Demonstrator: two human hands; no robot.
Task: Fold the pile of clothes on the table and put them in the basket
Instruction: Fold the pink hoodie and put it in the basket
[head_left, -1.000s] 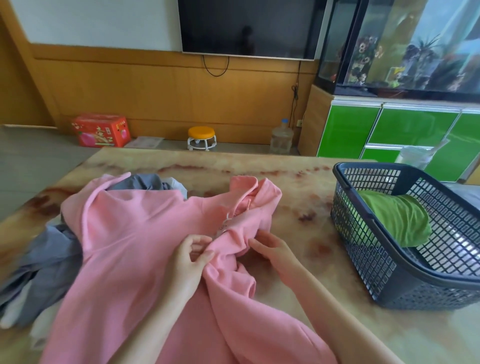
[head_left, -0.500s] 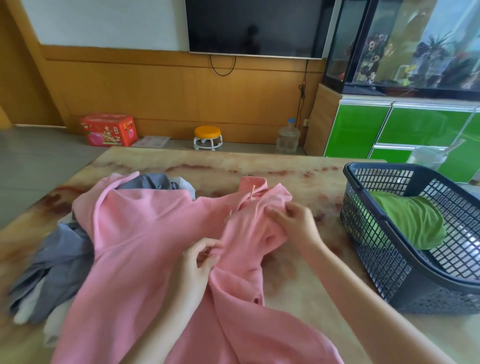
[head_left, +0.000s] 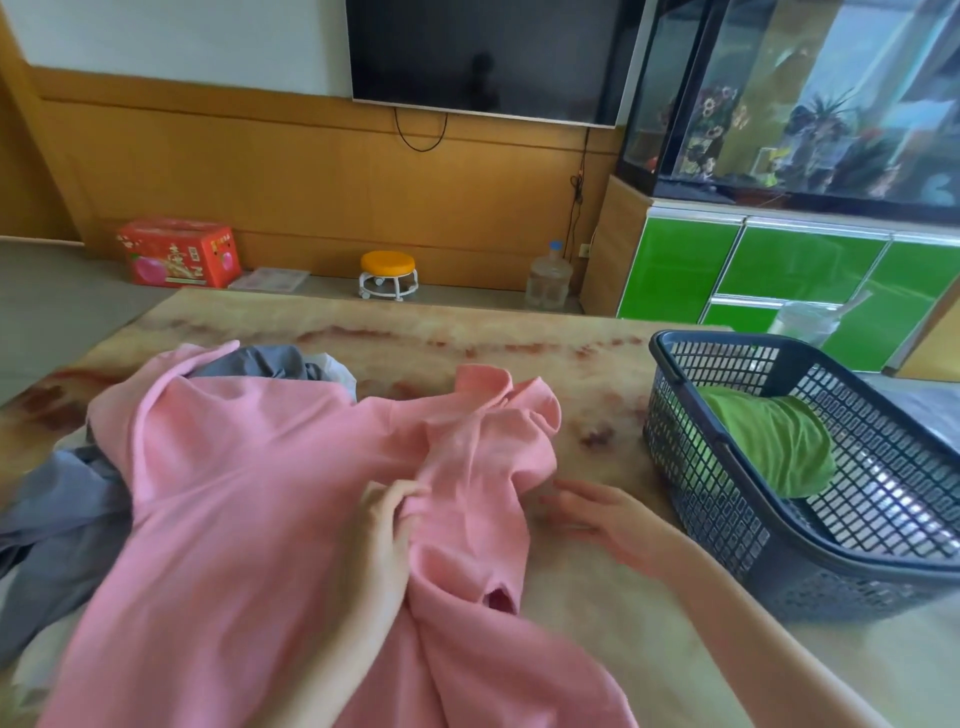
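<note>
Head view: step looks like flattening pink shirt (head_left: 249, 493) for first fold. Left hand (head_left: 387, 519) pinches bunched fold mid-shirt, so probably best used as anchor. Right hand (head_left: 597, 512), fingers spread and flat over table (head_left: 597, 639) just beside shirt edge, should sweep crumpled collar side outward, no yanking. Looks soft, rumpled, sprawled over grey clothes (head_left: 57, 514), left of basket (head_left: 696, 467) with green piece (head_left: 774, 447) inside.

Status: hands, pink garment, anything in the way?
Left hand pinches a fold of the pink garment; right hand open beside it. Garment unfolded, draped over grey clothes. Basket at right holds one green piece.
</note>
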